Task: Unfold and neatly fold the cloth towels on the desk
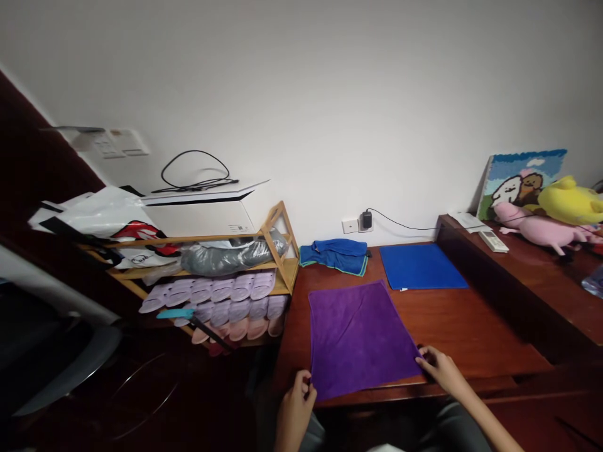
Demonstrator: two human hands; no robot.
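Note:
A purple cloth (360,339) lies spread out over the front left part of the wooden table (452,320), with a few soft creases in its upper half. My left hand (298,402) pinches its near left corner at the table's front edge. At the near right corner, the fingertips of my right hand (440,370) are closed on the cloth's edge. Behind it, a blue cloth (421,266) is laid flat with a small white tag on its near edge. To the left of that sits a crumpled blue cloth (335,256) with a green border.
Left of the table stands a wooden rack (282,276) with several slippers (242,285) and a white box (202,216) on top. On the raised right desk are a phone handset (494,241), a pink plush toy (541,229) and a painted picture (522,182). A charger (366,219) is plugged into the wall.

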